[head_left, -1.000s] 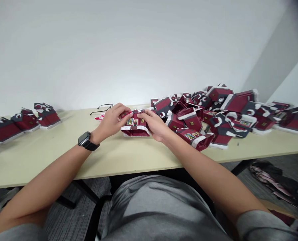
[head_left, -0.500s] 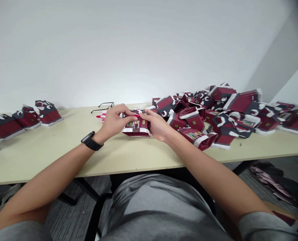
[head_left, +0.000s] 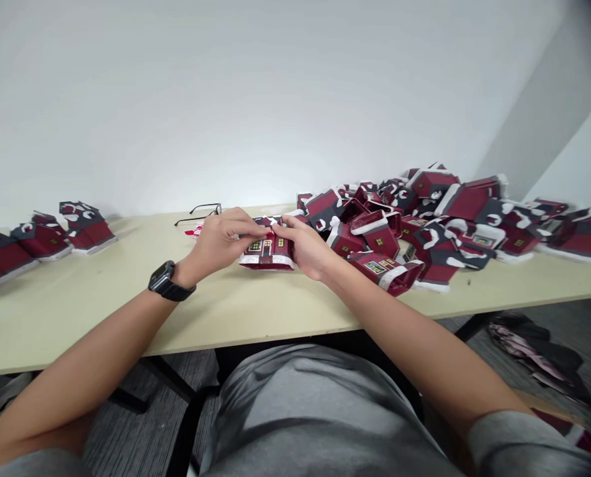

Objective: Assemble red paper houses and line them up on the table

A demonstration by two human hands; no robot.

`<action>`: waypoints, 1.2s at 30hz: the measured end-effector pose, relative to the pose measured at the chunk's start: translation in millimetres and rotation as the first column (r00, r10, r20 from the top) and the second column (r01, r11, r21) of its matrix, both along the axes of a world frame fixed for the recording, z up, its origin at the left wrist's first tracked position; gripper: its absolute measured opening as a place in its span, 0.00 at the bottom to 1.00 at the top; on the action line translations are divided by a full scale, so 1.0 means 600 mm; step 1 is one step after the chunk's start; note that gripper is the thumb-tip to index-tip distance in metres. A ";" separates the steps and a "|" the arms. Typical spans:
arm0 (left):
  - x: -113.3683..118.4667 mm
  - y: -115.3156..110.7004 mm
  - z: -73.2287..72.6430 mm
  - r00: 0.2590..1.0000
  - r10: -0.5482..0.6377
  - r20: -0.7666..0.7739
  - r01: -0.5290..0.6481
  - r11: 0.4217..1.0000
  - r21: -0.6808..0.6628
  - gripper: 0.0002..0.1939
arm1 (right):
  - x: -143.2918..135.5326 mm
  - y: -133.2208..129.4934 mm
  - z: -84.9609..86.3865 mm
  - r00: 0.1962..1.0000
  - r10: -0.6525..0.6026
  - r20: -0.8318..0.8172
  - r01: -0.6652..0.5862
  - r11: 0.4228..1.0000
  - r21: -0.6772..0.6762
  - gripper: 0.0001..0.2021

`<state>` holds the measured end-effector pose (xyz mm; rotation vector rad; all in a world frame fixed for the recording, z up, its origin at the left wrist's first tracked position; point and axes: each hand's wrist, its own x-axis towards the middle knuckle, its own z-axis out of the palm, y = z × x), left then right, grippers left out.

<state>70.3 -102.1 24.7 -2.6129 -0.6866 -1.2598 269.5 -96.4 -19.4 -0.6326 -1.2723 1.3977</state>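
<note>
A small dark-red toy house (head_left: 278, 250) with yellow windows and a white snowy rim is held just above the table, its open base tilted toward me. My right hand (head_left: 307, 248) grips its right side, thumb on the front near the roof. The fingers of my left hand (head_left: 222, 240) are pinched together at the front of the house, on a small bright-red piece (head_left: 272, 230) that looks like ribbon. Part of it is hidden by the fingertips. Behind my left hand lie several flat red-and-white pieces (head_left: 192, 232), mostly covered by the hand.
A heap of similar toy houses (head_left: 379, 235) fills the table's right side, one lying close to my right forearm. Several more houses (head_left: 87, 227) stand upright at the left. Black-framed glasses (head_left: 199, 213) lie near the wall. The table edge (head_left: 275, 336) runs before me.
My left hand has flattened a little, its fingers pinching at the red piece as the thumb tip drops from view. My right hand still holds the house. The view has shifted slightly.
</note>
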 end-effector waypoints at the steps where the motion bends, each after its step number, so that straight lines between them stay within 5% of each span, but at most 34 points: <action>1: 0.000 0.001 -0.001 1.000 -0.011 0.008 0.011 1.000 -0.015 0.15 | 0.000 0.000 0.001 1.000 0.000 -0.010 0.000 1.000 -0.016 0.22; 8: -0.005 0.007 -0.003 0.982 -0.005 0.189 0.064 0.949 -0.310 0.03 | -0.001 -0.021 0.018 0.995 0.086 -0.047 -0.087 0.996 -0.031 0.25; 14: -0.007 0.020 -0.006 0.965 0.042 0.257 0.068 0.912 -0.405 0.25 | -0.003 -0.041 0.033 0.990 0.112 -0.086 -0.107 0.992 0.064 0.24; 19: -0.005 0.019 -0.004 0.969 -0.092 0.228 0.209 0.794 -0.570 0.20 | -0.001 -0.037 0.026 1.000 0.026 -0.013 -0.022 0.969 0.244 0.25; 23: -0.004 0.013 -0.001 0.962 -0.120 0.244 0.244 0.778 -0.579 0.22 | 0.003 -0.035 0.024 0.993 -0.080 0.084 0.044 0.927 0.372 0.25; 30: -0.034 -0.013 0.035 0.996 -0.087 -0.038 0.047 0.802 -0.595 0.32 | -0.003 -0.042 0.021 0.948 -0.196 0.252 0.034 0.847 0.530 0.26; 36: -0.098 -0.067 0.038 0.949 0.122 -0.292 -0.228 0.904 -0.363 0.34 | -0.020 -0.055 0.003 0.927 -0.077 0.368 -0.134 0.847 0.515 0.31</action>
